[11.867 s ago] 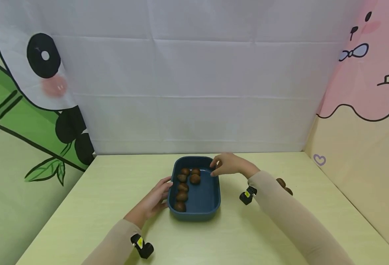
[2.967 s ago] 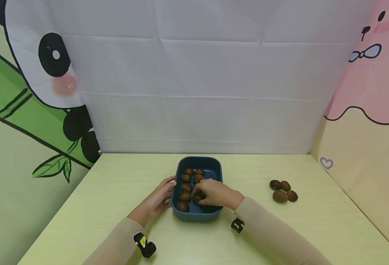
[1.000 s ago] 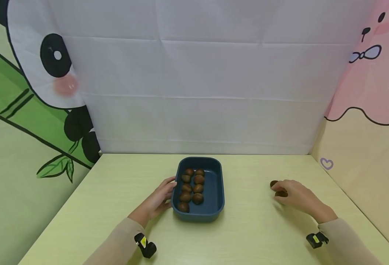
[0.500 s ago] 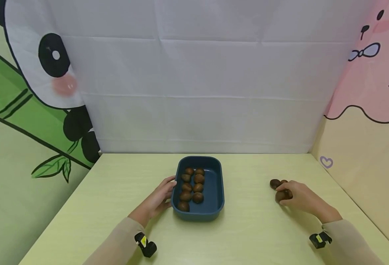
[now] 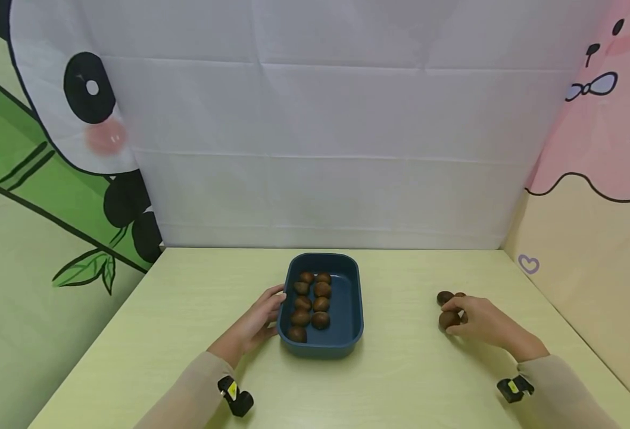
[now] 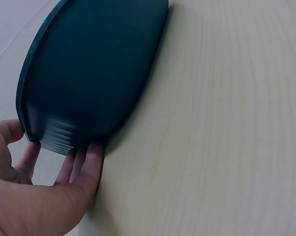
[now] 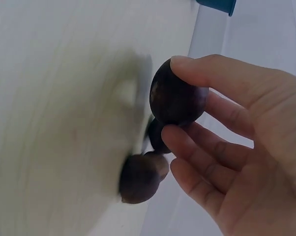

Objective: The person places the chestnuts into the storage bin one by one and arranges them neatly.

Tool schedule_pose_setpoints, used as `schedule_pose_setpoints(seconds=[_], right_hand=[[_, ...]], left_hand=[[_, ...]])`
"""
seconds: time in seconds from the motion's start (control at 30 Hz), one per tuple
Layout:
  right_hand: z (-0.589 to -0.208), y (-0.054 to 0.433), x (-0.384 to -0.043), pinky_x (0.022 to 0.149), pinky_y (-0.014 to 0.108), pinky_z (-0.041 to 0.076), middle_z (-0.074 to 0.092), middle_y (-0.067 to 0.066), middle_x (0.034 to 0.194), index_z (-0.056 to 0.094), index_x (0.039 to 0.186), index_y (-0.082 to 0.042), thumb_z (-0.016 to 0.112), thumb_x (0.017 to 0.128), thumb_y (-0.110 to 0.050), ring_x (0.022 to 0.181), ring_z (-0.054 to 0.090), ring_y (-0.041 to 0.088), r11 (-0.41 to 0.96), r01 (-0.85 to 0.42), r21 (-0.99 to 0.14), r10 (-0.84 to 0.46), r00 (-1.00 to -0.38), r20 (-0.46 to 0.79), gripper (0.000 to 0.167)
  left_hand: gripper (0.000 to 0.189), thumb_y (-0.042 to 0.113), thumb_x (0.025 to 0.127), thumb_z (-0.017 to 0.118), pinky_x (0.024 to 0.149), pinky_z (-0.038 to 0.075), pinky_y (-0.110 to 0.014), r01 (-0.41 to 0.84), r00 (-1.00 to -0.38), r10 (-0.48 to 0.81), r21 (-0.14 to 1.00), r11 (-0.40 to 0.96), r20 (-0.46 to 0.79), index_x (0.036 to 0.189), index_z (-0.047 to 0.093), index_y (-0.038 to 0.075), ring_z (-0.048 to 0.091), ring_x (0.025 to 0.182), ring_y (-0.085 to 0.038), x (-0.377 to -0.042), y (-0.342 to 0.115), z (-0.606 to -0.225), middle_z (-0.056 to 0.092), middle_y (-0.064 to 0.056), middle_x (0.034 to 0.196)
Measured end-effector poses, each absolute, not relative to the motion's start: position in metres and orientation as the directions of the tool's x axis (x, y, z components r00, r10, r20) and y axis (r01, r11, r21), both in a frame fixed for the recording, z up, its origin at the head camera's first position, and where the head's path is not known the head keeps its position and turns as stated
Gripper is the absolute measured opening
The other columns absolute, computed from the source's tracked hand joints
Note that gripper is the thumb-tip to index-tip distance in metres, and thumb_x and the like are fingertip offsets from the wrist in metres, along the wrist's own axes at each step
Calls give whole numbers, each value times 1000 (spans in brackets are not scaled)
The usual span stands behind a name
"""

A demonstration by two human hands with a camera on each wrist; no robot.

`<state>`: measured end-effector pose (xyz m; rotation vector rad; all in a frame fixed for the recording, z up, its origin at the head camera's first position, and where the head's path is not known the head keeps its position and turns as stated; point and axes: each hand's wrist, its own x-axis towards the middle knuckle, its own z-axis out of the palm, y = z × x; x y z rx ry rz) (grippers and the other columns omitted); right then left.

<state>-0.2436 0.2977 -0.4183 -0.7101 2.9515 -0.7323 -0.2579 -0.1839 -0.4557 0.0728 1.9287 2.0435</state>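
The left hand [image 5: 252, 322] holds the near wall of the blue tray [image 5: 345, 307], its thumb at the rim and bent fingers against the outside, probably to steady it. Just beyond those fingers, nine brown nuts [image 5: 321, 304] fill two columns inside, perhaps so grouped for neatness, with bare floor on the side away from them. The right hand [image 5: 483, 322] pinches one more brown nut [image 5: 449, 320] between thumb and fingertips, a grip that seems to suit something smooth and round; whether it touches the table I cannot tell. The right wrist view reveals three loose nuts [image 7: 138, 179] beyond those fingertips, which the head view partly hides behind the hand. The left wrist view shows the fingers under the rim, but none of the tray's contents.
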Motion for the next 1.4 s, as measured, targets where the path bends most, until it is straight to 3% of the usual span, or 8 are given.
schedule_pose_setpoints(seconds=[0.2, 0.57, 0.73, 0.87, 1.1, 1.23, 1.4], right_hand=[[-404, 279, -244, 72, 33, 50, 67, 1, 103, 68, 117, -2, 79, 83, -13, 86, 59, 16, 770, -423, -478, -448, -892, 68, 38], [-371, 231, -246, 74, 31, 51, 67, 0, 107, 68, 117, -4, 80, 86, -15, 87, 62, 22, 670, -594, -446, -595, -789, 156, 35], [-363, 201, -247, 77, 34, 52, 65, -2, 107, 69, 118, -7, 80, 86, -15, 87, 61, 15, 631, -653, -418, -653, -739, 168, 34], [-361, 176, -249, 79, 36, 53, 64, -5, 106, 69, 119, -10, 79, 87, -17, 88, 61, 12, 598, -687, -413, -694, -701, 163, 35], [-363, 134, -250, 78, 29, 51, 64, -6, 107, 69, 120, -13, 80, 87, -21, 90, 61, 10, 547, -739, -393, -764, -632, 125, 36], [-369, 112, -251, 72, 26, 48, 63, -7, 101, 70, 118, -16, 81, 86, -25, 80, 57, 8, 537, -773, -337, -797, -596, 97, 35], [-381, 91, -255, 71, 23, 47, 64, -9, 101, 72, 114, -20, 82, 85, -25, 80, 58, 9, 516, -792, -326, -823, -564, 67, 31]], left_hand=[[59, 38, 106, 47, 98, 46, -47, -209, -944, 268, 977, -28, -195, 157, 26, 19, 53, 126, -29, -256, -183, -453, 51, -20, 141], [56, 36, 107, 44, 97, 46, -45, -205, -944, 270, 978, -26, -191, 157, 26, 19, 54, 125, -29, -252, -183, -448, 51, -21, 141], [55, 35, 107, 44, 97, 46, -46, -213, -944, 262, 977, -30, -198, 156, 26, 19, 53, 125, -29, -253, -182, -449, 50, -21, 142], [56, 36, 106, 46, 97, 46, -46, -215, -947, 250, 976, -31, -201, 156, 27, 18, 53, 125, -29, -253, -182, -449, 50, -21, 141], [57, 37, 106, 46, 98, 45, -47, -215, -946, 254, 976, -25, -201, 156, 26, 18, 52, 126, -29, -253, -182, -447, 50, -21, 142], [58, 37, 106, 46, 99, 45, -47, -214, -945, 256, 977, -22, -201, 157, 26, 18, 52, 126, -29, -252, -182, -446, 50, -21, 142], [58, 37, 106, 47, 98, 46, -47, -215, -945, 254, 976, -19, -204, 156, 27, 18, 53, 126, -29, -251, -183, -446, 50, -21, 142]])
